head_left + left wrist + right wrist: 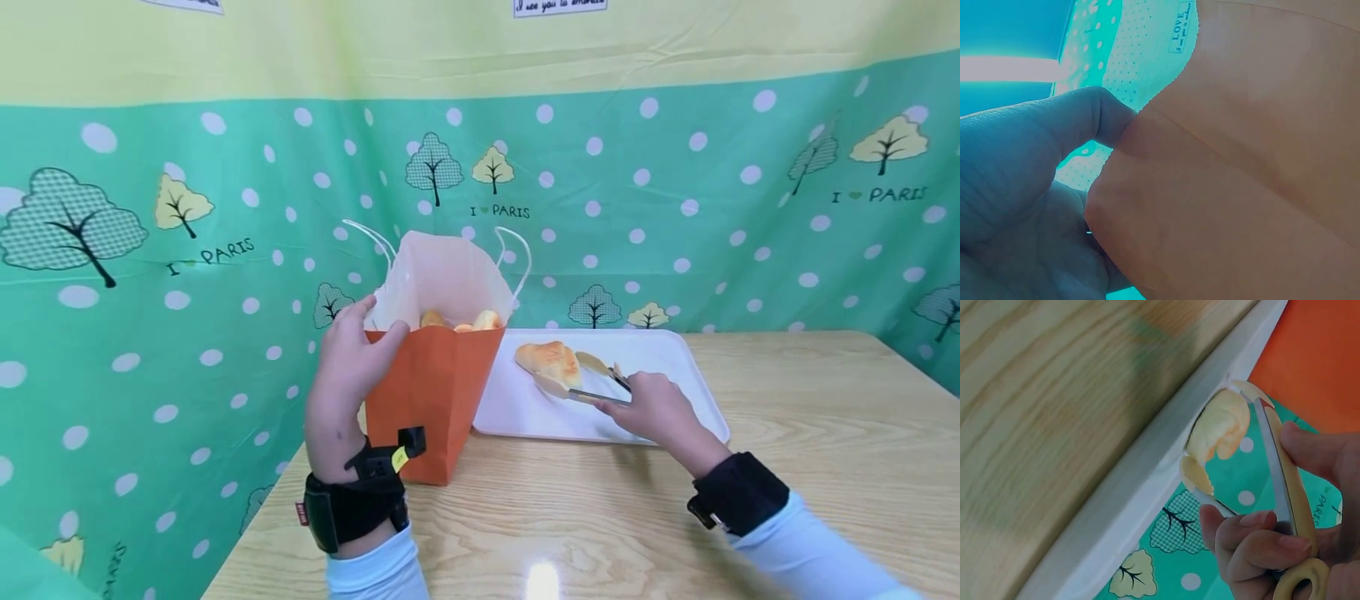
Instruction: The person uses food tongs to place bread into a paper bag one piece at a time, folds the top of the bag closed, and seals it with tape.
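Observation:
An orange paper bag (pixel 420 392) with white string handles stands upright, its mouth spread and several bread rolls (pixel 487 321) showing inside. My left hand (pixel 352 358) holds the bag's rim at its left side, the thumb hooked over the paper edge in the left wrist view. With my right hand (pixel 656 404) I grip a pair of tongs (pixel 1282 469), fingers and thumb curled round the handles. The cream-coloured tong tips lie on either side of a golden bread roll (pixel 551 362) on the white tray (pixel 630 425).
A wooden table (pixel 810 400) carries the bag and the tray, which sit side by side. Behind them hangs a green and yellow curtain (pixel 637 208) with dots and printed trees. The bag overlaps the tray's left edge in the head view.

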The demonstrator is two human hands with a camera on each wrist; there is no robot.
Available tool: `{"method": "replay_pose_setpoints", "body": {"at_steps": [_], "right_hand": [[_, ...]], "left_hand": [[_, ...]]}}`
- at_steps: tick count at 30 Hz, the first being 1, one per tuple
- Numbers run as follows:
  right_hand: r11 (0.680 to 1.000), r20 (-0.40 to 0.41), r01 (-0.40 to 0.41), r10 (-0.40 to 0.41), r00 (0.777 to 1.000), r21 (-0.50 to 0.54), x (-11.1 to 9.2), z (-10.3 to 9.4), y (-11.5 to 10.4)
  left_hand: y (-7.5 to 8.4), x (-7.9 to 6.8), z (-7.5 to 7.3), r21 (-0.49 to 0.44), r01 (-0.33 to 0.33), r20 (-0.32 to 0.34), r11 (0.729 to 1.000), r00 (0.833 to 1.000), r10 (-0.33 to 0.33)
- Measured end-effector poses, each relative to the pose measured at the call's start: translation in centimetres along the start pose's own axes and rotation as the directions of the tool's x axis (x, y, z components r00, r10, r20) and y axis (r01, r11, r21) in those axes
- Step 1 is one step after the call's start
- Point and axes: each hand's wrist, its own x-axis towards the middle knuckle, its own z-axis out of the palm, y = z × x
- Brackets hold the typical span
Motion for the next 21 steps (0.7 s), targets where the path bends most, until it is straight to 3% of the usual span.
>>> {"method": "replay_pose_setpoints", "body": {"at_steps": [7, 13, 21], "right_hand": [[0.997, -0.023, -0.013, 0.012, 1.0, -0.071, 0.3, 0.2, -0.1], [0.996, -0.083, 0.029, -0.035, 0.996, -0.081, -0.1, -0.4, 0.5], [0.991, -0.186, 0.103, -0.118, 0.976, -0.089, -1.0, -3.1, 0.7]], "left_hand": [[-0.1, 0.1, -0.1, -0.004, -0.012, 0.004, 1.0, 1.0, 0.012], [0.1, -0.2, 0.0, -0.008, -0.033, 0.001, 0.999, 0.999, 0.033], [0.1, -0.2, 0.0, 0.003, -0.067, 0.004, 0.998, 0.998, 0.067]]}}
